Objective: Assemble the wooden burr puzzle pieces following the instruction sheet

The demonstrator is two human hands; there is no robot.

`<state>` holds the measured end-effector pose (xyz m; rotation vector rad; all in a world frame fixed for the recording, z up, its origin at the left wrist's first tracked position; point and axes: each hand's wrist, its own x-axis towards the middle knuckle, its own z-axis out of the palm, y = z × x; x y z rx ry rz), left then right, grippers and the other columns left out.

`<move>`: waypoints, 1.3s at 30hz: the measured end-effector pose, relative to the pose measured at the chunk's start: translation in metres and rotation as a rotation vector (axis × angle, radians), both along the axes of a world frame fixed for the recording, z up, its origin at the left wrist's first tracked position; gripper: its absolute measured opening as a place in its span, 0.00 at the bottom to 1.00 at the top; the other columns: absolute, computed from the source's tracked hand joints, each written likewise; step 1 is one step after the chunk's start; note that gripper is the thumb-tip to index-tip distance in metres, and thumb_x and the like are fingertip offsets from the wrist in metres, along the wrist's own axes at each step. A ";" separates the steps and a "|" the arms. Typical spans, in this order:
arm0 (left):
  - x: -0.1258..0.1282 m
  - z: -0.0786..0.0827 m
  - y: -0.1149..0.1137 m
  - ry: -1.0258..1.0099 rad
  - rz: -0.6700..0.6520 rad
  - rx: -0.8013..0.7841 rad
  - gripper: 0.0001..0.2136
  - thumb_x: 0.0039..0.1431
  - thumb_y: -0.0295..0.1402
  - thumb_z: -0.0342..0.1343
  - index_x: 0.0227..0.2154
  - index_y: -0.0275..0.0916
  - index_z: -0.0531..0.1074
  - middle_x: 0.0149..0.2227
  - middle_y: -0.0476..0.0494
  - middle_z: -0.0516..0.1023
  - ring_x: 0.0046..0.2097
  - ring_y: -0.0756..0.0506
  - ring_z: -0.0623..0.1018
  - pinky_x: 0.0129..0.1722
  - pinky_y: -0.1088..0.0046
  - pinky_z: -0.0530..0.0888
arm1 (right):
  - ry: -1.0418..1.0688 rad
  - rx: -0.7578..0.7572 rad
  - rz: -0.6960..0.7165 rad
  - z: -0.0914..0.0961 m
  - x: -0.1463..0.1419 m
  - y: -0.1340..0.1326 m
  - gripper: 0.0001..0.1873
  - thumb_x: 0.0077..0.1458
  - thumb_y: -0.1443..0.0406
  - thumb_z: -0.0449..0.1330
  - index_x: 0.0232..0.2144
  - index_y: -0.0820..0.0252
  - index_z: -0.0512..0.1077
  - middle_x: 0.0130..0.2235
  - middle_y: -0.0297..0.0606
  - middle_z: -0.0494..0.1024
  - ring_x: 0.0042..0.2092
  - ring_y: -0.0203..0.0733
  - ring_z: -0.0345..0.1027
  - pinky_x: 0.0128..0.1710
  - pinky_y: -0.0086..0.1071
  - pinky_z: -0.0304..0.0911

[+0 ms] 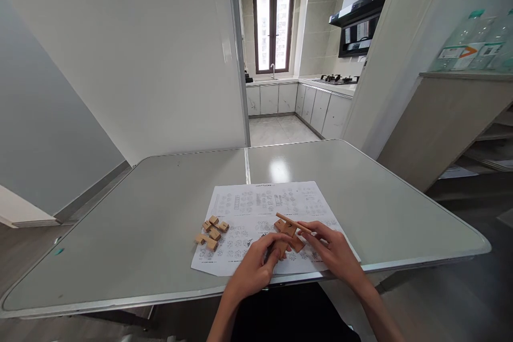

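A partly joined wooden puzzle point(287, 233) of notched bars rests on a printed instruction sheet point(260, 207) near the table's front edge. My left hand point(256, 267) is closed around the puzzle's lower left side. My right hand point(331, 248) pinches its right side, fingers curled over a thin bar that sticks out toward the upper left. Left of my hands, a second cluster of loose notched wooden pieces point(211, 231) lies on the sheet's left edge, untouched.
The grey folding table point(140, 224) has a seam down the middle and a metal rim. A white wall stands behind it, with a kitchen doorway beyond. A counter point(460, 112) with plastic bottles is at the right.
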<state>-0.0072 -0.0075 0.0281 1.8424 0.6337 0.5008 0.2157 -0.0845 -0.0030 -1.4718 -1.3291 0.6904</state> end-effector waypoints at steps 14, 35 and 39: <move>0.004 0.001 0.000 -0.049 -0.018 -0.015 0.08 0.73 0.37 0.47 0.40 0.42 0.69 0.39 0.45 0.76 0.40 0.45 0.75 0.44 0.67 0.72 | -0.028 0.002 0.047 -0.001 0.001 0.000 0.18 0.64 0.49 0.61 0.44 0.53 0.81 0.44 0.37 0.85 0.34 0.42 0.75 0.35 0.32 0.69; 0.005 0.004 0.000 0.011 -0.069 0.045 0.02 0.62 0.29 0.61 0.37 0.41 0.75 0.40 0.47 0.79 0.41 0.46 0.74 0.45 0.71 0.70 | -0.063 0.076 -0.135 -0.011 0.000 -0.001 0.17 0.65 0.49 0.60 0.41 0.53 0.80 0.42 0.38 0.84 0.39 0.45 0.75 0.36 0.33 0.68; 0.006 0.003 0.000 -0.010 -0.049 0.003 0.01 0.63 0.30 0.61 0.35 0.41 0.74 0.38 0.48 0.78 0.39 0.47 0.74 0.42 0.72 0.69 | -0.030 0.054 -0.092 -0.008 0.000 0.000 0.17 0.65 0.49 0.60 0.42 0.52 0.80 0.43 0.38 0.84 0.40 0.46 0.76 0.36 0.33 0.69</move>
